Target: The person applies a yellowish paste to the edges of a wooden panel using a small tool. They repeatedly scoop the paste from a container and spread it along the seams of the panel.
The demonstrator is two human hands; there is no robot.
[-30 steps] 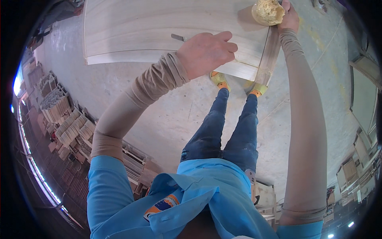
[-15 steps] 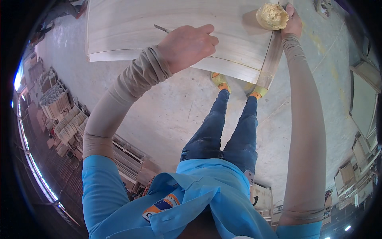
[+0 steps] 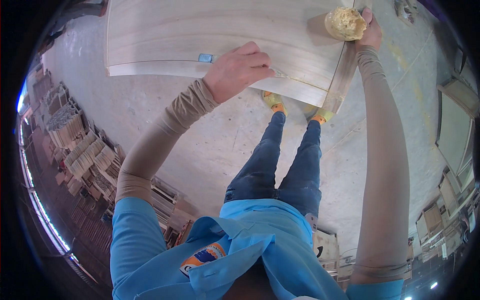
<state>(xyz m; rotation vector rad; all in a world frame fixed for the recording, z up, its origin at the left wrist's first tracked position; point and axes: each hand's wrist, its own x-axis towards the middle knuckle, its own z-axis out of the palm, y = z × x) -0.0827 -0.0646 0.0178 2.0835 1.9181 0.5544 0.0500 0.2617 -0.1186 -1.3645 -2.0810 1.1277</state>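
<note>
At the panel edge, floor alongside, the left hand holds a tool.

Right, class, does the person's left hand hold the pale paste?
No, the right hand holds the pale paste; the left hand holds a slim tool.

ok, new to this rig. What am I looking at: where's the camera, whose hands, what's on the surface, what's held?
No robot here: a person works bare-handed. The view comes from a wide fisheye camera on their head, looking down, so straight edges bend. Under the hands is a pale wood panel; a yellowish streak runs along it near the lower right corner. The left hand holds a slim tool with a blue end. The right hand holds a tub heaped with yellowish paste.
</note>
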